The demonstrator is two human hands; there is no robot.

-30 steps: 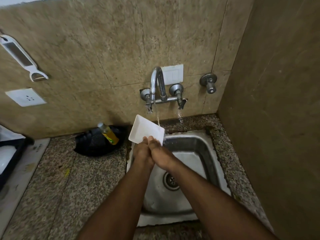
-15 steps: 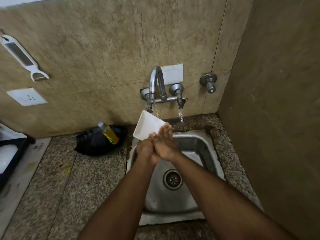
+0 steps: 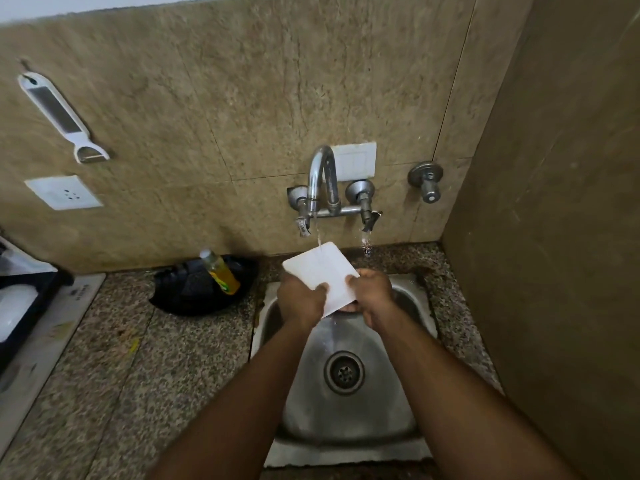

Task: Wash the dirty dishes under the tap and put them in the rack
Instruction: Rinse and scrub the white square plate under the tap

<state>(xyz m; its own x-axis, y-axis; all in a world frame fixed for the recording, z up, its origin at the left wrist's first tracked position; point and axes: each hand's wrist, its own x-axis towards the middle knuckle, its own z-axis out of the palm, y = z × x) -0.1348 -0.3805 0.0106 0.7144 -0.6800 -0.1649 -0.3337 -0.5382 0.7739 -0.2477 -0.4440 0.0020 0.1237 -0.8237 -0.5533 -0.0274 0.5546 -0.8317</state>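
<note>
A white rectangular plate (image 3: pixel 320 270) is held over the steel sink (image 3: pixel 349 420), tilted under the tap (image 3: pixel 320 178). A thin stream of water falls from the spout onto the plate's far edge and runs off its near edge into the basin. My left hand (image 3: pixel 299 299) grips the plate's near left corner. My right hand (image 3: pixel 372 292) grips its right side, thumb on top and fingers underneath. A dark rack (image 3: pixel 20 299) with something white in it shows at the far left edge, partly cut off.
A black bag (image 3: pixel 194 289) with a yellow soap bottle (image 3: pixel 221 275) on it lies on the granite counter (image 3: pixel 104 375) left of the sink. A second valve (image 3: pixel 427 180) sticks out of the wall. A side wall (image 3: pixel 554 237) closes in on the right. A peeler (image 3: pixel 62 119) hangs at upper left.
The plate has moved right and lower, under the stream. My right hand, which was rubbing the plate's face beside my left, now grips the plate's right edge.
</note>
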